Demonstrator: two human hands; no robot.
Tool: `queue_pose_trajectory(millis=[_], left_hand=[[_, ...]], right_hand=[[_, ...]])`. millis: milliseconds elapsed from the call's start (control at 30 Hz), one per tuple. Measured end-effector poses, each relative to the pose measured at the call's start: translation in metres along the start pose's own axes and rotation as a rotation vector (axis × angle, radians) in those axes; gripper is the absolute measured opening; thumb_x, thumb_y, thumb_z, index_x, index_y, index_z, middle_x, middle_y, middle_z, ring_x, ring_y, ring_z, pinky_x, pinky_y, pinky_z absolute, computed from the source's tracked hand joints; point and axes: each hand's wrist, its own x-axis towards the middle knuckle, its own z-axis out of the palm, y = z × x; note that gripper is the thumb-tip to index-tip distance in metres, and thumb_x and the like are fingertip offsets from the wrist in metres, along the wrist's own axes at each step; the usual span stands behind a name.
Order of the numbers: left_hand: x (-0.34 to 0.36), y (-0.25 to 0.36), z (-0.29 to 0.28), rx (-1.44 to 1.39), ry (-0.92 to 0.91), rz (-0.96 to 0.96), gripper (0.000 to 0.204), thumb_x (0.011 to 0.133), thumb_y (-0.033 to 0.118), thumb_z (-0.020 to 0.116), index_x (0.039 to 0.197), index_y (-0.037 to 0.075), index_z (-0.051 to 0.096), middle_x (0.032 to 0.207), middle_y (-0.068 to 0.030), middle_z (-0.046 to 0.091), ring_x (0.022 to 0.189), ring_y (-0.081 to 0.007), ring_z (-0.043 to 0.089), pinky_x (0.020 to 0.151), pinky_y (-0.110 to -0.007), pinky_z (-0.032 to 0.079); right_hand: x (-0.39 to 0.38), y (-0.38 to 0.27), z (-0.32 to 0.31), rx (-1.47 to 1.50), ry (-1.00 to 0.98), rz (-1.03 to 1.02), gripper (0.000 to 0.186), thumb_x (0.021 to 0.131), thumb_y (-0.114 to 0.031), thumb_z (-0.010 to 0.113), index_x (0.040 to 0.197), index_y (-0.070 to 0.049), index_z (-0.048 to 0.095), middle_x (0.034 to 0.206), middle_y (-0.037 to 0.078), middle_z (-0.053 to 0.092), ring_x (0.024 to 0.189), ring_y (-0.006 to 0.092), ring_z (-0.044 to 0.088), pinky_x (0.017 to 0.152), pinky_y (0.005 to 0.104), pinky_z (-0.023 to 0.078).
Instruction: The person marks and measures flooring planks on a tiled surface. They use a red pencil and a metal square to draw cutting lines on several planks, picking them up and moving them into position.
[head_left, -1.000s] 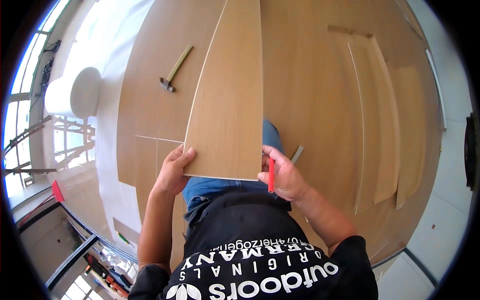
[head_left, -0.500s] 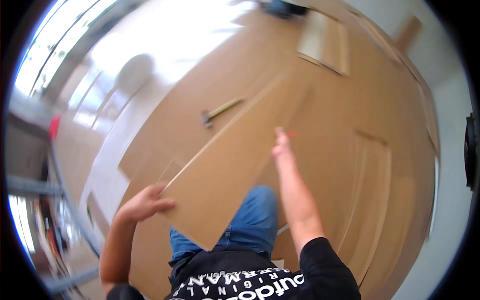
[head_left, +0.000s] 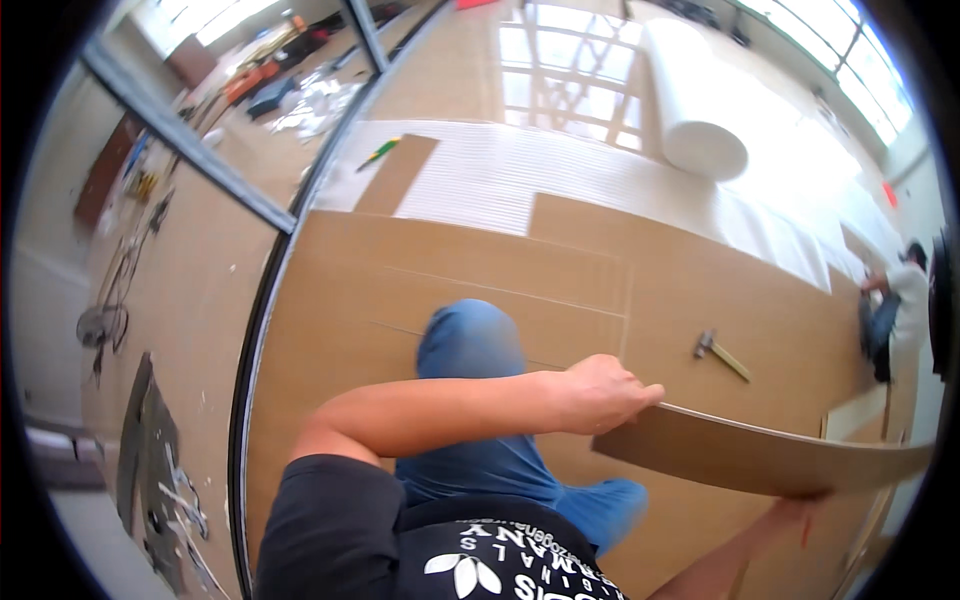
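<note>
A long brown laminate floor plank (head_left: 745, 455) is held up off the floor at the lower right, tilted with its face toward me and curving in the view. My left hand (head_left: 607, 392) is closed around its near left end, the arm reaching across my body. Along the plank's lower edge my right hand (head_left: 800, 507) grips from below; its fingers are mostly hidden behind the plank. A thin red thing (head_left: 806, 532) shows by that hand, too blurred to name. Beyond the plank a hammer (head_left: 722, 355) with a yellowish handle lies on the laid laminate floor (head_left: 680, 290).
White underlay (head_left: 480, 165) borders the laid planks, bearing a plank offcut (head_left: 398, 175) and a green utility knife (head_left: 379, 152). A white roll (head_left: 690, 100) lies farther back. A metal frame (head_left: 262, 330) runs along the left. Another person (head_left: 895, 310) crouches at the far right.
My view has swung left. The plank has been lifted and swung to the right, tilting up on edge. My left hand has moved across my body with its end; both hands stay with the plank.
</note>
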Motion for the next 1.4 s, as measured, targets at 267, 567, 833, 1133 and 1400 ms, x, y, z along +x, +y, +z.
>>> queue_pose_trajectory(millis=[267, 567, 833, 1133, 1400], left_hand=[[-0.050, -0.095, -0.071, 0.205, 0.415, 0.023, 0.041, 0.094, 0.029, 0.075, 0.123, 0.004, 0.060, 0.110, -0.0132, 0.069, 0.105, -0.0324, 0.070, 0.088, -0.043, 0.053], [-0.165, -0.199, -0.211, -0.906, 1.009, 0.545, 0.136, 0.076, 0.057, 0.092, 0.166, -0.002, 0.009, 0.163, -0.0227, 0.041, 0.151, -0.0315, 0.041, 0.126, -0.045, 0.033], [-0.249, -0.507, -0.004, -1.404, 1.502, -0.634, 0.041, 0.104, 0.045, 0.068, 0.119, 0.007, 0.063, 0.097, -0.0012, 0.066, 0.086, -0.0121, 0.065, 0.077, -0.034, 0.058], [-0.298, -0.709, 0.106, -1.270, 1.523, -1.103, 0.044, 0.109, 0.045, 0.059, 0.103, 0.002, 0.062, 0.089, -0.0092, 0.075, 0.073, -0.0168, 0.074, 0.063, -0.030, 0.056], [-0.336, -0.767, 0.072, -1.163, 1.330, -1.240, 0.050, 0.112, 0.045, 0.049, 0.102, -0.001, 0.065, 0.085, -0.0135, 0.079, 0.069, -0.0191, 0.076, 0.059, -0.032, 0.056]], right_hand=[[-0.075, -0.081, 0.223, -0.051, -0.275, -0.183, 0.048, 0.109, -0.044, 0.053, 0.139, -0.008, 0.062, 0.136, 0.010, 0.064, 0.119, 0.0252, 0.061, 0.113, 0.0428, 0.039], [-0.134, 0.061, 0.389, -0.799, -1.080, -0.408, 0.022, 0.105, -0.028, 0.058, 0.115, -0.009, 0.061, 0.112, 0.004, 0.058, 0.097, 0.0187, 0.058, 0.100, 0.0379, 0.044], [-0.394, 0.338, 0.504, -1.089, -1.622, -0.214, 0.030, 0.090, -0.008, 0.080, 0.071, -0.004, 0.057, 0.066, -0.001, 0.047, 0.068, 0.0127, 0.043, 0.066, 0.0322, 0.045], [-0.511, 0.590, 0.621, -1.374, -1.885, -0.338, 0.048, 0.104, -0.040, 0.064, 0.080, 0.002, 0.062, 0.077, 0.026, 0.064, 0.071, 0.0401, 0.064, 0.075, 0.0480, 0.051], [-0.542, 0.705, 0.662, -1.334, -2.027, -0.482, 0.043, 0.105, -0.040, 0.064, 0.085, -0.001, 0.064, 0.076, 0.029, 0.064, 0.076, 0.0484, 0.066, 0.069, 0.0544, 0.049]])
